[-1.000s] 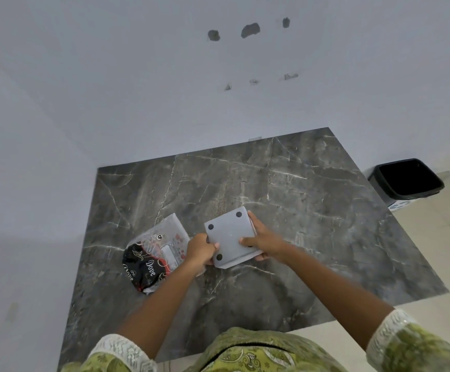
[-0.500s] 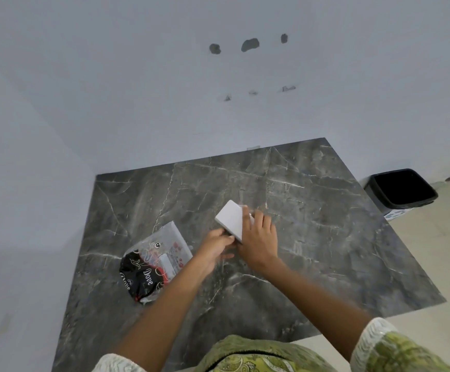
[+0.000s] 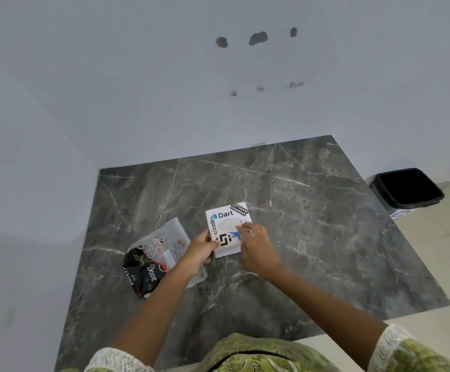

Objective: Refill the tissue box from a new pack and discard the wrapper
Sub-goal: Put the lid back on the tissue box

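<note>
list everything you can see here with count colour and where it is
tissue box: 1, white with stickers, oval opening facing up, middle of the table
wrapper: 1, clear plastic with a black printed end, on the table left of the tissue box
table: 1, dark grey marble pattern, against the wall
bin: 1, black, on the floor off the table's far right corner
wall: 1, pale grey with small dark holes, behind the table
sleeves: 2, green patterned with white trim, bottom edge
left hand: 1, grip on the box's left side
right hand: 1, fingers at the box's opening
</note>
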